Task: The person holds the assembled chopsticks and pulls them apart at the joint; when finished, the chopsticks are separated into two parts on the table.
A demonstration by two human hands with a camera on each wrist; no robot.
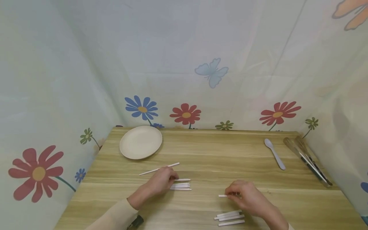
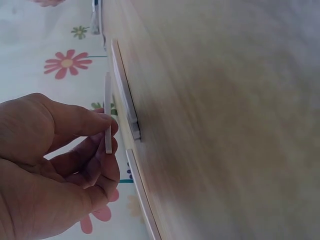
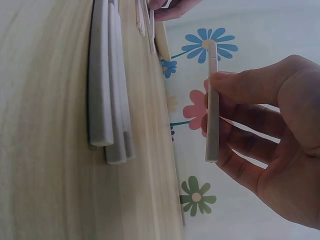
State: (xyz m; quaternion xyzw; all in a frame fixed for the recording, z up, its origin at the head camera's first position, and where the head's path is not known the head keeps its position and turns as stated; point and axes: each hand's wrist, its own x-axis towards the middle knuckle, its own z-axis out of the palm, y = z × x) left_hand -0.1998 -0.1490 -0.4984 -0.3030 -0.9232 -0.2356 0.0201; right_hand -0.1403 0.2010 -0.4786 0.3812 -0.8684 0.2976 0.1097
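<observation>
In the head view my left hand (image 1: 159, 182) pinches a thin white stick (image 2: 108, 90) between thumb and fingers, just above the table. Several like sticks (image 1: 182, 188) lie side by side beneath it. A longer thin white rod (image 1: 149, 172) lies slantwise behind that hand. On the right, my right hand (image 1: 248, 196) pinches a short, thicker white stick (image 3: 213, 135), which stands clear of the table in the right wrist view. Several thick white sticks (image 1: 230, 218) lie in a loose group nearer the front. The right fingers partly cover the held stick in the head view.
A round cream plate (image 1: 141, 142) sits at the back left of the wooden table (image 1: 212, 150). Toward the back right lie a pale spoon (image 1: 275, 155) and some brushes (image 1: 309, 163). A flowered curtain (image 1: 172, 64) stands around the table's back and sides.
</observation>
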